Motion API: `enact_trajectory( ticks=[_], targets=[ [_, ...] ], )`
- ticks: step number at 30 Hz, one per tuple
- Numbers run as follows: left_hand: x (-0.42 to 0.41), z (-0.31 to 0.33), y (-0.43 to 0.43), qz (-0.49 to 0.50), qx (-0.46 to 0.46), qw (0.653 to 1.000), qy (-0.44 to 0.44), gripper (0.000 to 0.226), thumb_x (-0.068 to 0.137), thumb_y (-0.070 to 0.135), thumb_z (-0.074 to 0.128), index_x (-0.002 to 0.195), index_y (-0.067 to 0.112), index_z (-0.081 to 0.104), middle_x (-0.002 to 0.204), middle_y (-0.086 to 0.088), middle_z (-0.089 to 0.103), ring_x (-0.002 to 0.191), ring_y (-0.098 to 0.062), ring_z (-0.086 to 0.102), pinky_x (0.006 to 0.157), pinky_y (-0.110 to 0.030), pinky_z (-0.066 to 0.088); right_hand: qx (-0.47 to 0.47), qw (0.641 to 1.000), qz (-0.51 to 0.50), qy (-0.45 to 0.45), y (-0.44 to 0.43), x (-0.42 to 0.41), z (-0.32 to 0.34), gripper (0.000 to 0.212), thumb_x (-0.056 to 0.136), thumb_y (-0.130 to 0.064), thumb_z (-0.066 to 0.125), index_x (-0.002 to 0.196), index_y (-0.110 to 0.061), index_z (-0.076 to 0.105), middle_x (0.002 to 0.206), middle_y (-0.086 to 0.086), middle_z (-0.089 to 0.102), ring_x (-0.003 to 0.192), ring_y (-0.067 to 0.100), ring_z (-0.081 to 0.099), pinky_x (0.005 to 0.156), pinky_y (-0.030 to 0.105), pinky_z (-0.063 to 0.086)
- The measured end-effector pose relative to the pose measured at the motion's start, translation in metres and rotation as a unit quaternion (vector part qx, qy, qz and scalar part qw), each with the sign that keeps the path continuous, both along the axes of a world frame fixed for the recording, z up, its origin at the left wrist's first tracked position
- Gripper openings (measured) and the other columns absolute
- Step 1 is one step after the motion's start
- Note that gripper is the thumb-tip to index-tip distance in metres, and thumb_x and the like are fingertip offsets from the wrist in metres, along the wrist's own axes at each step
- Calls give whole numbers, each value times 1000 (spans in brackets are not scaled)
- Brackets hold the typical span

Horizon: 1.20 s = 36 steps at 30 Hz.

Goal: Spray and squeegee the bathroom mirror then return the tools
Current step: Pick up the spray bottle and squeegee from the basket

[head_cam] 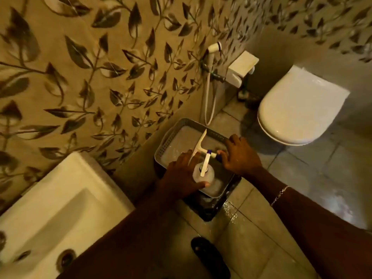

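A grey perforated basket (168,137) sits on a dark stand by the leaf-patterned wall. Inside it stands a clear spray bottle (202,174) with a white trigger head. My left hand (182,174) is wrapped around the bottle's body, thumb on its near side. A white squeegee (199,144) with a blue and white handle lies across the basket above the bottle. My right hand (240,156) holds the squeegee's handle end, fingers curled over it at the basket's right rim. The mirror is out of view.
A white washbasin (54,208) fills the lower left. A white toilet (298,109) with its lid down stands at the right, with a hand shower (213,47) and paper holder (241,67) on the wall. A dark sandal (209,256) rests on the wet tiled floor.
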<state>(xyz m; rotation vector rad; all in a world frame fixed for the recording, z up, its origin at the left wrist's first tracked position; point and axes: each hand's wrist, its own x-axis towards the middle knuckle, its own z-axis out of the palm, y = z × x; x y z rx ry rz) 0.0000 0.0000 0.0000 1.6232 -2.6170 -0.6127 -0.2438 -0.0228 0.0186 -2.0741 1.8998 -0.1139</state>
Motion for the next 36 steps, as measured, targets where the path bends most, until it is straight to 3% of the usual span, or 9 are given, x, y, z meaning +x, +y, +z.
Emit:
enact_trajectory(
  ticks=[4,8,14,18,21,25,29,31,36],
  targets=[
    [-10,-39,-13,2,21,999,44,106,75,83,56,157,30,15,160,-4,35,142,-25,40,107,-51,47,53,998,6,-12,-6,4,-39,50,95,-51,51,129,-16,63,137,13,59,119,34,58,85,44,55],
    [-27,-74,-17,24,35,993,114,102,80,86,49,156,26,20,154,-5,45,133,-24,49,108,-46,47,81,996,2,-28,-14,7,-69,55,92,-59,45,128,-20,61,121,8,65,103,28,65,73,35,49],
    [-51,-99,-18,83,-64,959,263,59,89,70,55,130,29,43,123,13,52,110,-6,54,98,0,35,160,985,21,-69,-26,6,-99,41,98,-57,49,109,-20,61,99,7,70,86,22,64,77,39,55],
    [-61,-105,-17,122,-67,945,296,36,96,57,58,119,30,53,108,7,69,97,-8,68,86,-29,59,147,984,16,-103,-23,7,-108,33,96,-49,55,107,-19,59,97,7,71,87,25,66,80,43,58],
    [-66,-98,-15,154,-93,928,327,27,100,39,61,119,21,57,106,-3,73,95,-15,71,84,-39,61,122,984,2,-127,-18,11,-105,38,99,-54,48,107,-19,61,93,7,71,83,23,67,77,44,59],
    [-58,-81,-12,182,-122,906,362,34,93,17,74,119,27,55,106,15,66,101,16,59,91,-6,48,116,980,-21,-159,-17,15,-89,34,100,-53,50,106,-22,62,91,5,71,82,22,67,76,42,59],
    [-47,-27,-12,190,-108,896,387,25,101,42,61,120,53,50,110,26,68,101,10,65,90,-19,57,91,976,-52,-192,-13,20,-58,35,103,-48,54,119,-19,65,101,7,75,91,26,70,80,40,57],
    [-39,-1,-14,192,-130,894,384,29,101,48,57,125,60,46,115,42,61,104,18,60,91,-5,48,81,972,-72,-210,-12,23,-40,37,103,-46,55,124,-17,66,102,7,74,88,23,68,75,34,52],
    [-14,64,-16,192,-174,900,352,34,98,46,62,119,20,68,111,10,73,108,8,58,97,-4,39,48,949,-103,-294,-6,37,25,31,107,-44,49,113,-20,68,93,3,71,83,25,66,78,42,54]
  ],
)
